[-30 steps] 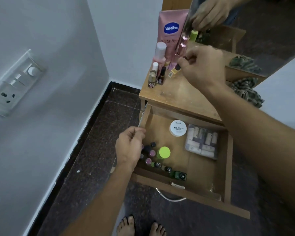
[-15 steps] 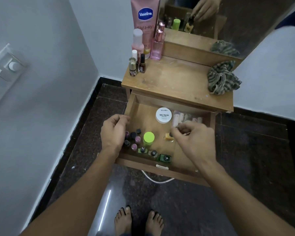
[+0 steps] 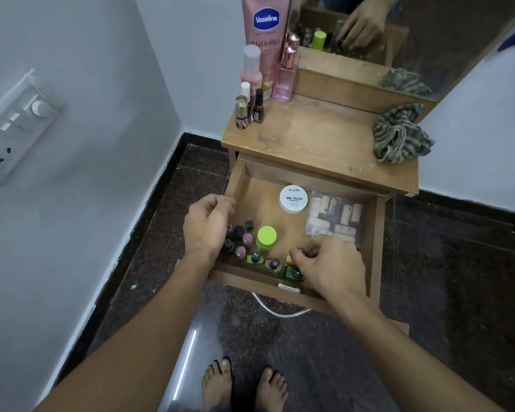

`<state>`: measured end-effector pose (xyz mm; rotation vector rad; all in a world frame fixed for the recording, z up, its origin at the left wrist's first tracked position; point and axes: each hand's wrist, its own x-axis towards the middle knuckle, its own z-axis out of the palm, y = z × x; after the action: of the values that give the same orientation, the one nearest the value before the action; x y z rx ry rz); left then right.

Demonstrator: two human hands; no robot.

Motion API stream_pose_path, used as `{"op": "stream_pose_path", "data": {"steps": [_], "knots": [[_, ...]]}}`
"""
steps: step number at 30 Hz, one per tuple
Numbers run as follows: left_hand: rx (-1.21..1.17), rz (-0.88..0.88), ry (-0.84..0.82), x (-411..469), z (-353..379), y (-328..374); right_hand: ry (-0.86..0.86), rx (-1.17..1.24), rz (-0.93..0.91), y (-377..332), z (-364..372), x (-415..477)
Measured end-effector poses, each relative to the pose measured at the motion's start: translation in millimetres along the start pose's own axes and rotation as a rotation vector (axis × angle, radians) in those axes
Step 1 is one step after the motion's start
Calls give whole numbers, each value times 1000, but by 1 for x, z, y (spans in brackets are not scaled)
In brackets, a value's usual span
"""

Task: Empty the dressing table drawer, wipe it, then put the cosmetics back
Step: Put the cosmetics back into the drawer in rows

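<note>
The wooden drawer (image 3: 375,248) of the dressing table stands pulled out. Along its front left sit several small nail polish bottles (image 3: 247,239) and a green-capped bottle (image 3: 266,235). Further back lie a white nail-polish-remover jar (image 3: 293,199) and a clear bag of small rolls (image 3: 335,217). My right hand (image 3: 330,266) pinches a small yellow bottle (image 3: 289,258) low inside the drawer near its front, beside a dark green bottle (image 3: 293,274). My left hand (image 3: 205,227) hovers with loosely curled fingers at the drawer's left wall, over the small bottles, holding nothing I can see.
On the tabletop (image 3: 318,135) stand a pink Vaseline tube (image 3: 263,31), a pink perfume bottle (image 3: 286,75) and a few small bottles (image 3: 241,111) at the back left. A striped cloth (image 3: 399,135) lies at the right. A mirror (image 3: 428,49) rises behind. A switchboard (image 3: 15,126) is on the left wall.
My right hand took the small yellow bottle from the tabletop and brought it down into the drawer, now lower and nearer the front. The left hand stayed at the drawer's left side.
</note>
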<state>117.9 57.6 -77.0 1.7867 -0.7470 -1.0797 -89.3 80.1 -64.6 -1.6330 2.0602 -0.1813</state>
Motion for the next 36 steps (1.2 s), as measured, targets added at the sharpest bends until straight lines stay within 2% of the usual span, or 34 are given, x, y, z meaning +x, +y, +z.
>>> {"op": "stream_pose_path", "data": {"steps": [6, 9, 15, 18, 22, 36], "knots": [[-3, -13, -1, -4, -1, 5, -72, -45, 4, -6, -21, 4], [-12, -12, -8, -3, -1, 5, 16, -30, -38, -19, -47, 17], [18, -16, 7, 1, -3, 4, 191, 189, -294, -102, -80, 78], [26, -12, 11, 2, -3, 3, 261, 185, -395, -152, -82, 106], [22, -24, 11, 4, -3, -1, 322, 102, -438, -188, -75, 136], [-3, -44, -15, 1, -4, 4, 383, 29, -461, -172, -70, 155]]}}
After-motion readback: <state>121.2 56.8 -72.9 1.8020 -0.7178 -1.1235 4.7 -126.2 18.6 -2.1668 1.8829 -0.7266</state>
